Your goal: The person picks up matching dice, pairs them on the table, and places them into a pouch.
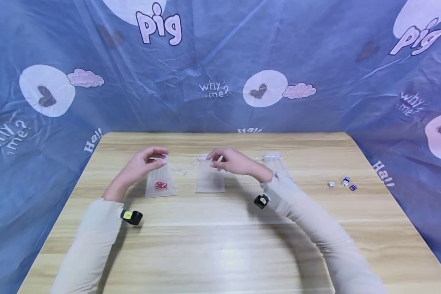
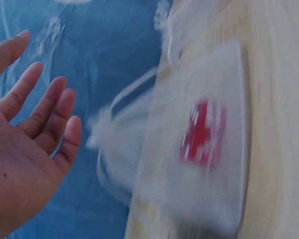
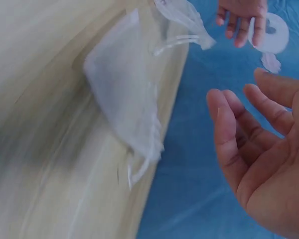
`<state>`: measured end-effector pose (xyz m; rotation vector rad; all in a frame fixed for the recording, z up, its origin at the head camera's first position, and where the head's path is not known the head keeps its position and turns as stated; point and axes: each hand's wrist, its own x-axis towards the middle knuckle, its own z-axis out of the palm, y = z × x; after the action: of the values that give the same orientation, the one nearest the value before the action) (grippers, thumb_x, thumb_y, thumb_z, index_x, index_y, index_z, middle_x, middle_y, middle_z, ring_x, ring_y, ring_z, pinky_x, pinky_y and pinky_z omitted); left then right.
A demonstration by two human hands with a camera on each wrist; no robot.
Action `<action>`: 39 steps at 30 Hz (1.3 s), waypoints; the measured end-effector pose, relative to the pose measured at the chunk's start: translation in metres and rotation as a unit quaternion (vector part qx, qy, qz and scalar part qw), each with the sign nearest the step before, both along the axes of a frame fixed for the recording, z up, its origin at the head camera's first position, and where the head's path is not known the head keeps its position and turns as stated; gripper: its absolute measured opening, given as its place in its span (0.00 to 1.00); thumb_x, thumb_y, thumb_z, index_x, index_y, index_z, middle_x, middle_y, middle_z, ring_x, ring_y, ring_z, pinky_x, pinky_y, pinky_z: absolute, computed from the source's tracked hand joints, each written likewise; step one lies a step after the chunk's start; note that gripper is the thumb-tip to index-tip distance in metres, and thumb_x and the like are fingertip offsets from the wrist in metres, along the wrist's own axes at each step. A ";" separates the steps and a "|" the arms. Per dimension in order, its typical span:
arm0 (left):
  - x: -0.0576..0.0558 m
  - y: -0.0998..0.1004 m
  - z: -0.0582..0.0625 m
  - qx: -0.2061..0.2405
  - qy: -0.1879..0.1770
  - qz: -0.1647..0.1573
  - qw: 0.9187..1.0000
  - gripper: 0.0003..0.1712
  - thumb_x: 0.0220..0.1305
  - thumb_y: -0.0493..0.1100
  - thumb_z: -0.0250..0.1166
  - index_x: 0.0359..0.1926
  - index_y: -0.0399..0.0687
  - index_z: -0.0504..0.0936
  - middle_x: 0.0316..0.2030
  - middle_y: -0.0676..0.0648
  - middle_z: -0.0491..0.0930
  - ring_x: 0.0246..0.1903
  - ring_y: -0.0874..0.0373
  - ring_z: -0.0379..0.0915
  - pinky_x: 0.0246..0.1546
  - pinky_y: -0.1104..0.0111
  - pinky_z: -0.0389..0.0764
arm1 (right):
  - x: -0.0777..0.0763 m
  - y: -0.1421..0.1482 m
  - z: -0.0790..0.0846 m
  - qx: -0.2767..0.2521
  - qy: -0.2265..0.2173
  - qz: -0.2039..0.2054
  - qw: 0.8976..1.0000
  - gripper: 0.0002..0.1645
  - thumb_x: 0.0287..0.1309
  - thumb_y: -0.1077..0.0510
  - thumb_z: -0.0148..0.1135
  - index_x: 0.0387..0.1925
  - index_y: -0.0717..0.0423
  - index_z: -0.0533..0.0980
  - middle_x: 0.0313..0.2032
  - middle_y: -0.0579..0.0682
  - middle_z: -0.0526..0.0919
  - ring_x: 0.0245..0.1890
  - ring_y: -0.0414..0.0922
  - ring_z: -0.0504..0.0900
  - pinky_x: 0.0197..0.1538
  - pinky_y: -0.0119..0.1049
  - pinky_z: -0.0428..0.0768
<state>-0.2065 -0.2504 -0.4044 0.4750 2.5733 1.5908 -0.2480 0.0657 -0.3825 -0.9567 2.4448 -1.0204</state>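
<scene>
A sheer white drawstring pouch lies on the left of the table with red dice showing through it. Over its gathered top hovers my left hand, fingers relaxed and apart; the left wrist view shows a gap between the hand and the pouch. A second such pouch lies flat in the middle, with no dice visible in it. My right hand is above its top end. In the right wrist view those fingers are loosely bent around nothing, apart from the pouch.
Behind my right wrist lies a third sheer pouch, partly covered by the sleeve. At the right of the wooden table sit a white die, a blue die and more dice. A blue printed curtain surrounds the table.
</scene>
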 end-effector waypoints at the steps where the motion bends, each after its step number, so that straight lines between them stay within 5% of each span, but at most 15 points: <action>1: -0.001 0.007 -0.001 0.006 -0.001 -0.009 1.000 0.26 0.65 0.42 0.63 0.60 0.34 0.71 0.57 0.34 0.73 0.50 0.59 0.73 0.46 0.80 0.74 | 0.002 0.009 0.002 0.003 0.007 -0.002 1.000 0.16 0.65 0.59 0.58 0.52 0.60 0.76 0.40 0.55 0.83 0.37 0.54 0.83 0.35 0.32 0.80; 6: -0.009 0.040 -0.008 0.010 -0.037 -0.059 0.997 0.26 0.64 0.38 0.63 0.61 0.35 0.70 0.58 0.32 0.71 0.55 0.44 0.70 0.48 0.77 0.75 | 0.011 0.053 0.016 0.007 0.035 -0.014 0.999 0.17 0.64 0.58 0.59 0.53 0.61 0.76 0.42 0.56 0.83 0.42 0.49 0.82 0.47 0.39 0.82; 10: -0.014 0.065 -0.019 0.002 -0.061 -0.091 0.994 0.28 0.63 0.37 0.64 0.62 0.34 0.69 0.59 0.32 0.71 0.55 0.42 0.71 0.48 0.70 0.78 | 0.015 0.090 0.025 0.003 0.037 -0.041 0.998 0.18 0.63 0.60 0.60 0.53 0.63 0.75 0.43 0.58 0.83 0.44 0.50 0.81 0.49 0.43 0.80; 20: -0.026 0.105 -0.042 -0.010 -0.095 -0.153 0.984 0.29 0.60 0.36 0.66 0.61 0.33 0.69 0.58 0.34 0.72 0.55 0.43 0.71 0.57 0.56 0.74 | 0.018 0.172 0.030 -0.013 0.030 -0.146 0.989 0.20 0.64 0.61 0.59 0.54 0.67 0.74 0.51 0.62 0.80 0.45 0.40 0.78 0.48 0.23 0.77; 29: -0.030 0.119 -0.044 -0.066 -0.104 -0.171 0.978 0.28 0.57 0.38 0.69 0.57 0.35 0.72 0.55 0.37 0.75 0.55 0.44 0.71 0.61 0.55 0.71 | 0.038 0.231 0.035 -0.002 0.033 -0.207 0.978 0.25 0.66 0.57 0.57 0.60 0.66 0.69 0.55 0.62 0.76 0.43 0.23 0.73 0.47 0.16 0.72; 35: -0.031 0.125 -0.045 -0.113 -0.114 -0.186 0.969 0.28 0.55 0.39 0.70 0.57 0.38 0.73 0.53 0.41 0.76 0.54 0.48 0.71 0.62 0.58 0.70 | 0.054 0.279 0.031 -0.007 0.035 -0.276 0.960 0.25 0.66 0.55 0.57 0.60 0.63 0.69 0.44 0.31 0.78 0.39 0.21 0.74 0.41 0.18 0.73; 39: -0.031 0.125 -0.043 -0.146 -0.114 -0.197 0.963 0.31 0.53 0.39 0.71 0.58 0.38 0.73 0.56 0.41 0.74 0.57 0.47 0.69 0.64 0.57 0.67 | 0.062 0.311 0.023 -0.009 0.037 -0.312 0.949 0.18 0.66 0.54 0.58 0.56 0.48 0.72 0.39 0.19 0.74 0.38 0.22 0.74 0.38 0.19 0.72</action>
<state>-0.2378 -0.1256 -0.4476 0.6765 2.3027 1.0493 -0.1858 0.3767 -0.3596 -0.2066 2.8780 -1.2049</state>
